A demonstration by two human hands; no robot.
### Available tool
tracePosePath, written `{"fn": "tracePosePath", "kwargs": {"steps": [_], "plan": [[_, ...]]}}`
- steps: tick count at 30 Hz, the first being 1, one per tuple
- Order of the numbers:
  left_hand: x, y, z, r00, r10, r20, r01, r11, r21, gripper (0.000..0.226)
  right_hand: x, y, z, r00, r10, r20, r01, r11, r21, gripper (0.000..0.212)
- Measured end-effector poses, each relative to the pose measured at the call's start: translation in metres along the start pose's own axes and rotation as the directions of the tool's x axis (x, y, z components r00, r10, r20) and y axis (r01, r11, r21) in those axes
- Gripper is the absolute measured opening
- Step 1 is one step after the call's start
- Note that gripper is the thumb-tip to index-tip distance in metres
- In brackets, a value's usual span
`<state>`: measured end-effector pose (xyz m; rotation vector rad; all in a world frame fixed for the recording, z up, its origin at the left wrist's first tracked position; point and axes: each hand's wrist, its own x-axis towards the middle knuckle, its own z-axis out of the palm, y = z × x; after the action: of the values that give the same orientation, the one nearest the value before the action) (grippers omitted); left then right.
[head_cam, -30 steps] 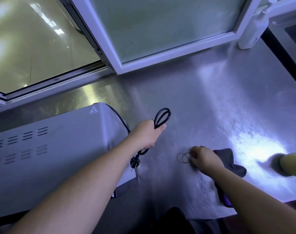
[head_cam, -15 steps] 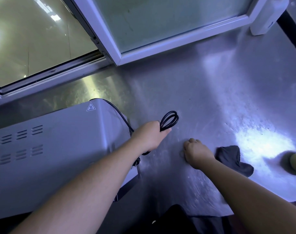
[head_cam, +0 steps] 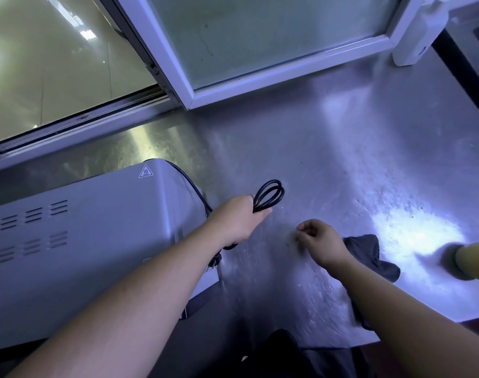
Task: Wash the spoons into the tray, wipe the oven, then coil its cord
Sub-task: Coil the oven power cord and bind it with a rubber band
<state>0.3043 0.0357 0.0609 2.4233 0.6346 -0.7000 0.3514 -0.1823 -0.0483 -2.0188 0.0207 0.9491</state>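
Note:
The grey oven [head_cam: 82, 241] stands on the steel counter [head_cam: 342, 159] at the left. Its black cord [head_cam: 269, 195] runs from the oven's back corner into my left hand [head_cam: 238, 219], which grips it folded into a bundle; loops stick out past my fingers. The plug [head_cam: 215, 261] hangs below my wrist. My right hand [head_cam: 318, 241] hovers just right of it, fingers curled, pinching what looks like a thin rubber band, blurred. No spoons or tray are in view.
A dark cloth [head_cam: 369, 249] lies on the counter under my right wrist. A yellow object [head_cam: 473, 261] sits at the right edge. A white bottle [head_cam: 415, 36] stands at the back right by the window frame [head_cam: 260, 75]. The counter's front edge is close to me.
My right hand came down on the rubber band that lay on the counter and has lifted away from the surface; the band no longer lies there. My left hand keeps its grip on the cord.

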Motion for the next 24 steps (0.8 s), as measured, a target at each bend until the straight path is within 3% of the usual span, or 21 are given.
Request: {"fn": "tracePosePath", "kwargs": {"steps": [7, 13, 18, 24], "plan": [[-0.009, -0.001, 0.0, 1.0, 0.026, 0.002, -0.026, 1.0, 0.002, 0.046, 0.004, -0.007, -0.012, 0.995, 0.101, 0.011, -0.101, 0.962, 0.252, 0.013], [-0.019, 0.002, -0.003, 0.999, 0.051, 0.016, -0.051, 0.998, 0.029, 0.043, -0.007, -0.025, -0.018, 0.999, -0.009, -0.052, 0.017, 0.988, 0.152, 0.01], [-0.026, 0.006, 0.0, 0.996, 0.09, 0.019, -0.091, 0.992, 0.089, 0.039, -0.014, -0.061, -0.023, 0.986, -0.11, -0.125, 0.138, 0.96, 0.242, 0.011], [-0.029, 0.009, -0.003, 0.995, 0.095, 0.007, -0.095, 0.992, 0.088, 0.037, -0.022, -0.095, -0.031, 0.983, -0.157, -0.099, 0.18, 0.939, 0.293, 0.012]]}}
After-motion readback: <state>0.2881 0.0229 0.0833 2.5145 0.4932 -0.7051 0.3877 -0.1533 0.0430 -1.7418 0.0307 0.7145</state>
